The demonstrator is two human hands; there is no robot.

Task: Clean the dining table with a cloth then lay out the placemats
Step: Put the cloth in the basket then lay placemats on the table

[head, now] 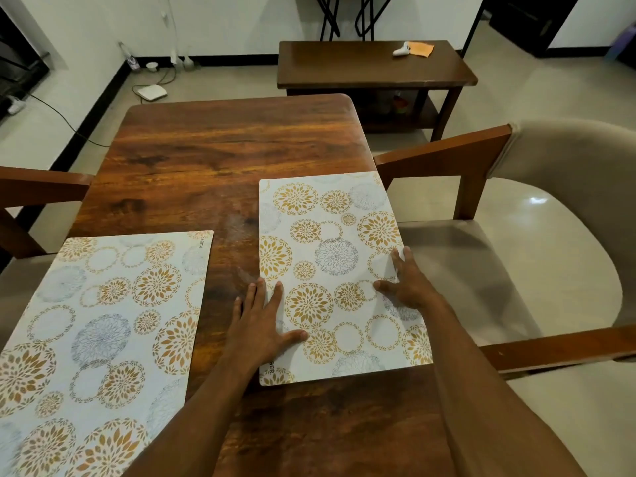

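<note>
from the head camera, both bare forearms reach forward and down over the wooden desk [192, 160]. the left hand [260, 327] lies palm down with fingers spread, flat across the left edge of the right placemat [330, 256], its thumb stretched out onto the mat and the outer fingers resting on the bare wood beside it. the right hand [407, 285] is also flat and spread, pressing on the mat near its right edge, the fingertips at or just over that edge. neither hand pinches or lifts anything. this placemat is white with gold and grey floral circles and sits lengthwise along the desk's right side, its right edge at or slightly past the desk's edge. a second placemat [103, 325] of the same pattern lies flat on the left side of the desk, tilted a little, well apart from both hands, with a strip of bare wood between the two mats. the desk top shows a faint pale smear near its middle. a cushioned chair [550, 235] with wooden arms stands just beside the desk on the right, and another wooden chair arm [38, 182] shows at the left. beyond the desk stands a dark low side table [344, 68] carrying an orange cloth [420, 49] and a small white object [402, 49] beside it. the floor is pale tile, with a cable and a white device [152, 92] near the wall.
</note>
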